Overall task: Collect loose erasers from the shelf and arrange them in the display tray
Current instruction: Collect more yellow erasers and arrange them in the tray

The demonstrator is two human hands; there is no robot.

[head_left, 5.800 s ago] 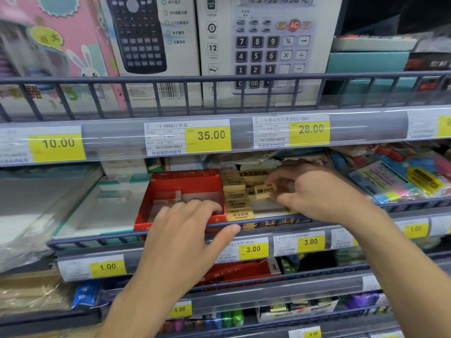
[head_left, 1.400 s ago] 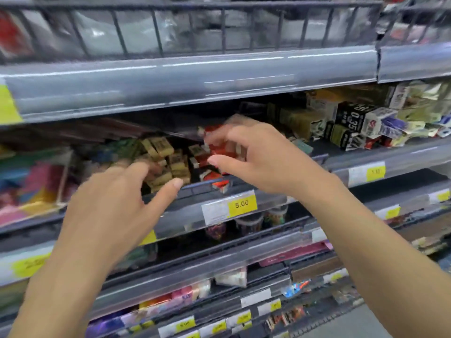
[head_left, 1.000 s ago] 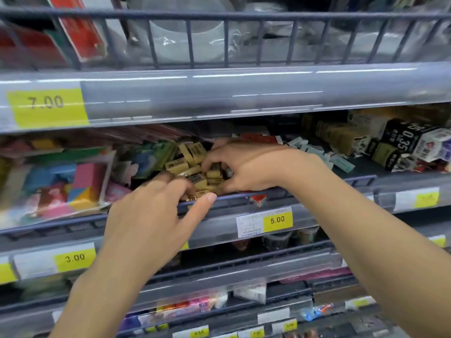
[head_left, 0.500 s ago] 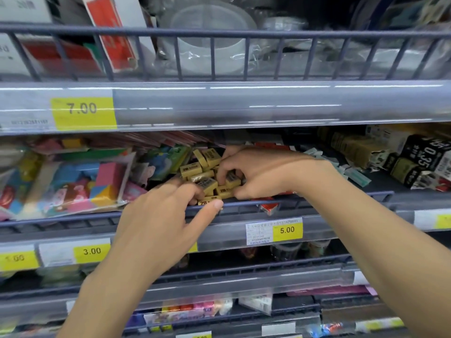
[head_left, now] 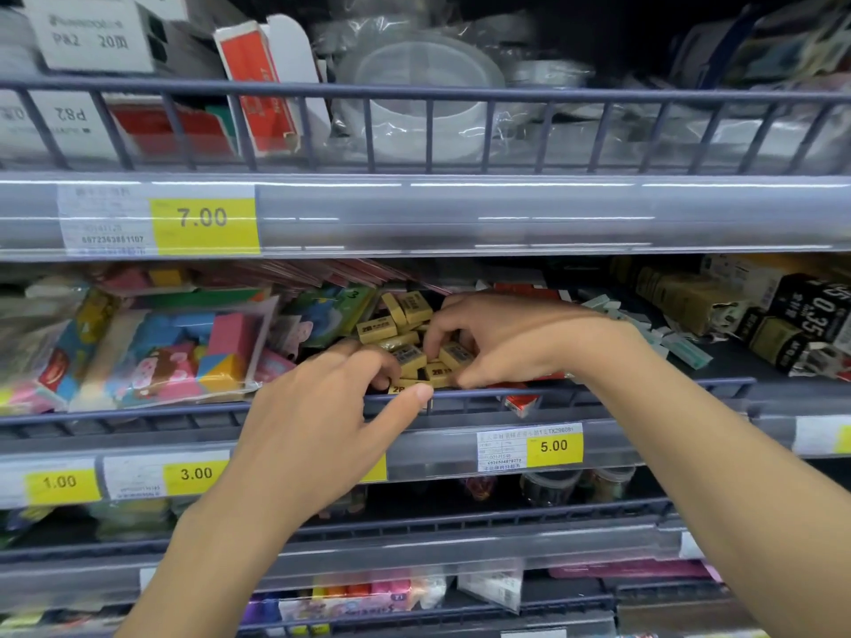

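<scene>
A heap of small yellow-sleeved 2B erasers (head_left: 391, 326) lies loose on the middle shelf behind a grey wire rail (head_left: 575, 393). My right hand (head_left: 511, 338) reaches over the rail into the heap, its fingers curled around a few erasers (head_left: 453, 354). My left hand (head_left: 317, 425) rests at the rail, its fingertips touching the near edge of the heap and its thumb lying along the rail. Whether the left fingers hold an eraser is hidden. No display tray shows in this view.
Bags of coloured erasers (head_left: 184, 347) lie left of the heap. Dark and tan lead boxes (head_left: 760, 315) stand at the right. A small red item (head_left: 520, 402) pokes through the rail. Tape rolls (head_left: 414, 99) sit on the shelf above. Price strips front each shelf.
The view has shifted from the red tray shelf to this section farther right. My right hand dropped into the yellow eraser heap and closed on some; my left hand came up to the rail.
</scene>
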